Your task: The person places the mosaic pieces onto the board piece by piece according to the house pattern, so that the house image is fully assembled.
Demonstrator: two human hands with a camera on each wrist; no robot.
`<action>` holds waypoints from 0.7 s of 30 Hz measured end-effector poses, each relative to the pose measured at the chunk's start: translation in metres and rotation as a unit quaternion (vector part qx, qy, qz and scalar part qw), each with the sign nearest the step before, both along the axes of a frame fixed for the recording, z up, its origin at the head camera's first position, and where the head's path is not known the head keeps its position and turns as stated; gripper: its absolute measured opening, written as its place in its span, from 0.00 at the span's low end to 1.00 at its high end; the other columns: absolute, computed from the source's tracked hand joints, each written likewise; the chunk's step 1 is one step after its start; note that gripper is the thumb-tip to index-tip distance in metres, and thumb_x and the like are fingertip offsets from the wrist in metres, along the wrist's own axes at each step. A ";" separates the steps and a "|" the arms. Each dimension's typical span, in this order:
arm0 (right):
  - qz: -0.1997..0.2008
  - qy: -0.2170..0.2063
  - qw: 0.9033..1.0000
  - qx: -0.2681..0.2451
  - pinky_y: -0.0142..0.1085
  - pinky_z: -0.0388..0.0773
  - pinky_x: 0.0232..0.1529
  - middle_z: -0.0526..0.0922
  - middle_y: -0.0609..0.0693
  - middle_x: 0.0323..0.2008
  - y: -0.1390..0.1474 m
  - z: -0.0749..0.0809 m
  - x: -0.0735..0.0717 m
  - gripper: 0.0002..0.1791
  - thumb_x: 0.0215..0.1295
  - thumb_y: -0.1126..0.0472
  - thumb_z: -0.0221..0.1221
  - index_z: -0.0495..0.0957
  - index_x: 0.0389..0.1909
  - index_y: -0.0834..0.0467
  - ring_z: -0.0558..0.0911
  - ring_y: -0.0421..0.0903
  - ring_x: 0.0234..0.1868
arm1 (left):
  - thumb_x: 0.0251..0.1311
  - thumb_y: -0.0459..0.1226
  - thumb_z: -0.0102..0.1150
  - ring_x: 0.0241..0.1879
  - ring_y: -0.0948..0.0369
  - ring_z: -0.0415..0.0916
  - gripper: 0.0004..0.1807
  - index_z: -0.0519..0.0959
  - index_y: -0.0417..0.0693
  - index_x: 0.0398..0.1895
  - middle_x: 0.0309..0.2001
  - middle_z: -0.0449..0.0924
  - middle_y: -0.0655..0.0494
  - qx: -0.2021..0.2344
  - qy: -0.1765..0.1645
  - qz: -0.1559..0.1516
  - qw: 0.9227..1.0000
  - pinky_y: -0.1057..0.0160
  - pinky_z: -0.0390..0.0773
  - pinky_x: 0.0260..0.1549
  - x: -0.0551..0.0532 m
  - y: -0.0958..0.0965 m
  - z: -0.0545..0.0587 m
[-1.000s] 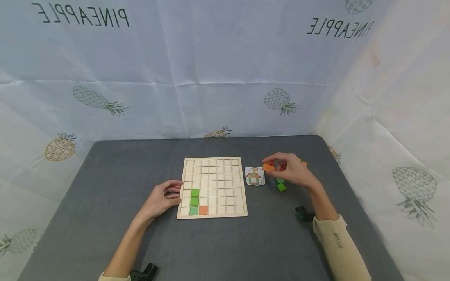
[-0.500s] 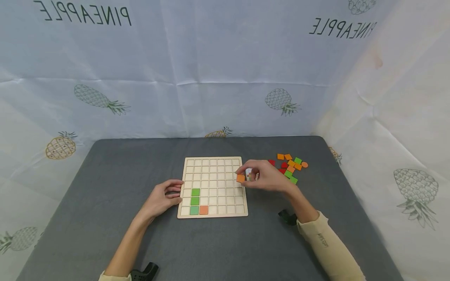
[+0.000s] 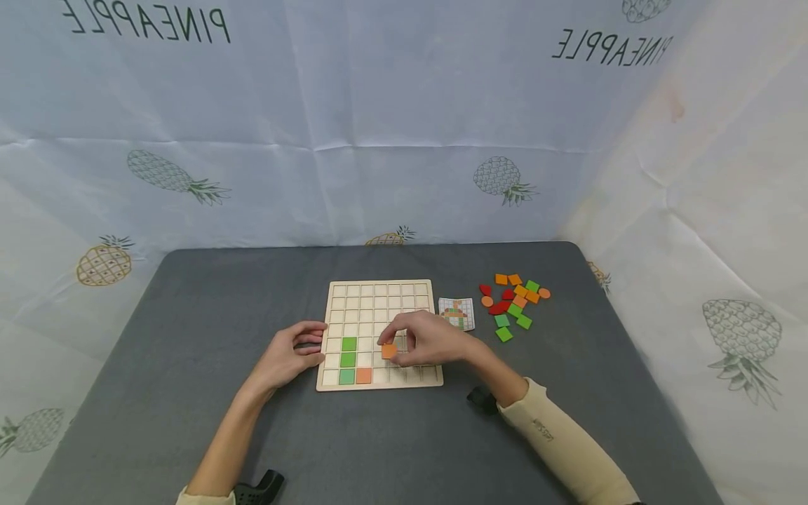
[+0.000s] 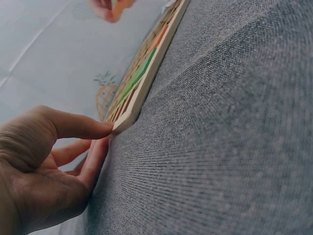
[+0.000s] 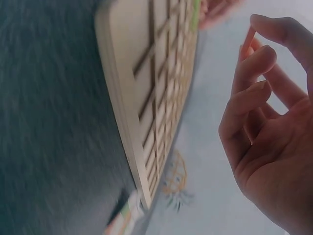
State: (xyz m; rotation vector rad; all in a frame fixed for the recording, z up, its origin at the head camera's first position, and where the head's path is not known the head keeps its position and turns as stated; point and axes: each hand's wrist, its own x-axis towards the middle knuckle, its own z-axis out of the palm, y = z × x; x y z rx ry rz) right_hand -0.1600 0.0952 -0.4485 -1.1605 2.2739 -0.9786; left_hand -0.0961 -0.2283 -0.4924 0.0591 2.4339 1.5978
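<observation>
My right hand pinches an orange square tile between thumb and fingertips, held over the lower middle of the wooden grid board. In the right wrist view, the tile shows edge-on, above the board. My left hand rests at the board's left edge, thumb and bent fingers spread along it. The left wrist view puts the thumb tip right at the board's corner. Three green tiles form a column in the board's lower left, and a salmon-orange tile sits beside the bottom one.
A small printed pattern card lies just right of the board. Further right, loose red, orange and green pieces are scattered on the grey cloth-covered table. A pineapple-print curtain stands behind.
My right hand has carried the orange tile left from the loose pieces, past the card, to over the board. The card and pieces are uncovered. The left hand has stayed at the board's edge.
</observation>
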 end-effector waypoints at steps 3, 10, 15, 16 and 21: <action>0.022 0.009 0.999 0.027 0.26 0.76 0.30 0.89 0.48 0.51 -0.009 -0.003 0.004 0.16 0.67 0.60 0.71 0.89 0.56 0.53 0.75 0.30 0.22 | 0.66 0.25 0.69 0.65 0.43 0.80 0.33 0.72 0.33 0.74 0.68 0.77 0.32 0.001 -0.001 0.000 1.000 0.67 0.87 0.59 0.000 0.000 0.000; 0.051 0.038 0.995 0.076 0.26 0.78 0.45 0.90 0.42 0.49 -0.022 -0.008 0.010 0.15 0.65 0.58 0.72 0.89 0.53 0.47 0.82 0.36 0.40 | 0.65 0.25 0.69 0.64 0.43 0.80 0.33 0.72 0.33 0.74 0.66 0.79 0.33 0.001 -0.004 0.004 1.000 0.67 0.87 0.58 0.000 0.001 0.002; 0.048 0.054 0.992 0.103 0.28 0.79 0.44 0.88 0.39 0.46 -0.028 -0.010 0.012 0.14 0.63 0.58 0.72 0.88 0.50 0.45 0.84 0.35 0.45 | 0.65 0.25 0.69 0.64 0.43 0.80 0.33 0.73 0.34 0.74 0.65 0.79 0.33 -0.001 -0.006 0.006 1.000 0.67 0.87 0.58 0.000 0.001 0.002; 0.046 0.057 0.991 0.108 0.28 0.78 0.43 0.88 0.39 0.45 -0.029 -0.011 0.012 0.14 0.63 0.58 0.72 0.87 0.50 0.45 0.83 0.34 0.45 | 0.65 0.25 0.69 0.64 0.44 0.80 0.33 0.73 0.34 0.74 0.65 0.79 0.33 -0.002 -0.006 0.006 1.000 0.67 0.87 0.58 0.000 0.001 0.002; 0.044 0.059 0.989 0.131 0.28 0.75 0.40 0.86 0.38 0.46 -0.032 -0.013 0.014 0.15 0.65 0.56 0.74 0.86 0.51 0.44 0.81 0.33 0.44 | 0.65 0.26 0.69 0.64 0.44 0.80 0.33 0.73 0.34 0.74 0.66 0.79 0.33 -0.005 -0.005 0.006 1.000 0.66 0.87 0.59 0.000 0.001 0.001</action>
